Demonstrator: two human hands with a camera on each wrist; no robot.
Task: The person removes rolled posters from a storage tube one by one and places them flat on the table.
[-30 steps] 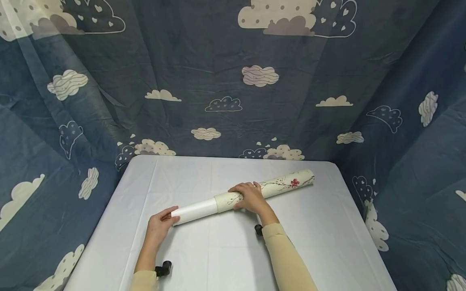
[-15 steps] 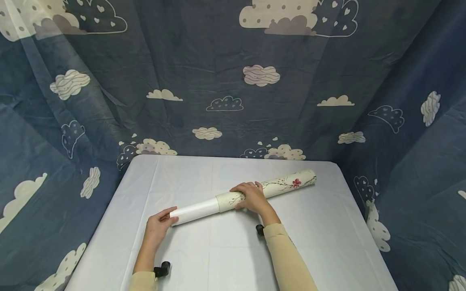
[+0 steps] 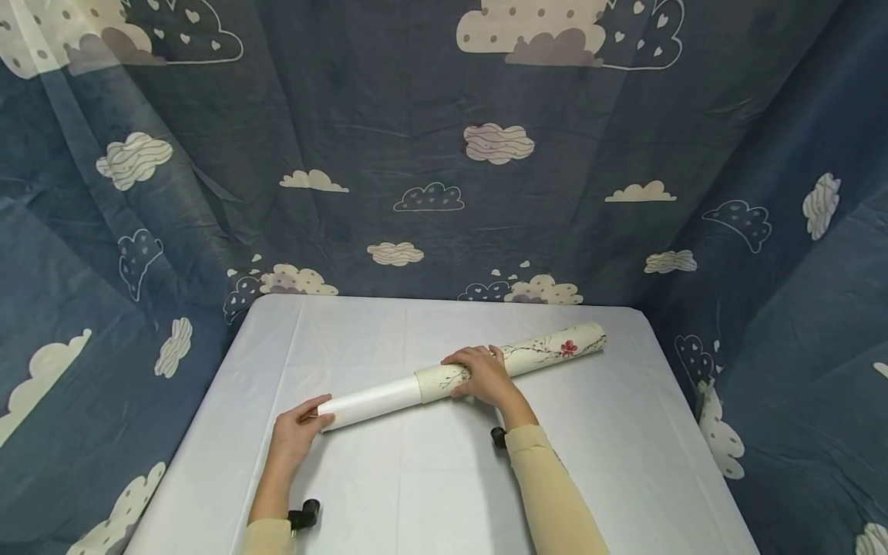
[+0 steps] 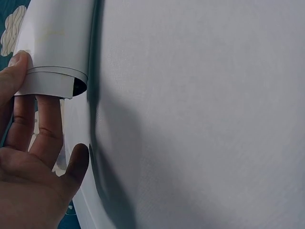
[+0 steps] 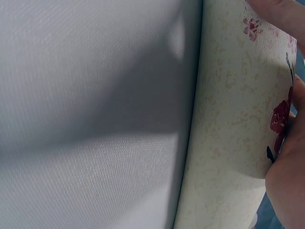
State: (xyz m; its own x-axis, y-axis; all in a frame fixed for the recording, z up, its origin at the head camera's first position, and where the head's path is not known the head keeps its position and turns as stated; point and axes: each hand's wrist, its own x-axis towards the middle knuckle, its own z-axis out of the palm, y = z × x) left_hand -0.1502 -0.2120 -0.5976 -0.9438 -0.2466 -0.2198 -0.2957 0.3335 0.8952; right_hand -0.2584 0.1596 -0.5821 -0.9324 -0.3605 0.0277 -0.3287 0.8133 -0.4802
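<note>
Left grip (image 3: 291, 435) pinching white roll (image 3: 375, 405), right grip (image 3: 489, 379) clasping flowered roll (image 3: 548, 353); work apparently midway: white partly exposed, rest seemingly inside.

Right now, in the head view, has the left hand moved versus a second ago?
Yes, slightly left: the left hand is nearer the left edge of the white table, still holding the white part of the roll.

The left hand (image 4: 33, 179) pinches the near end of a white roll (image 4: 59, 36) (layers overlapping there), beside a white surface (image 4: 205, 95) at right.
</note>
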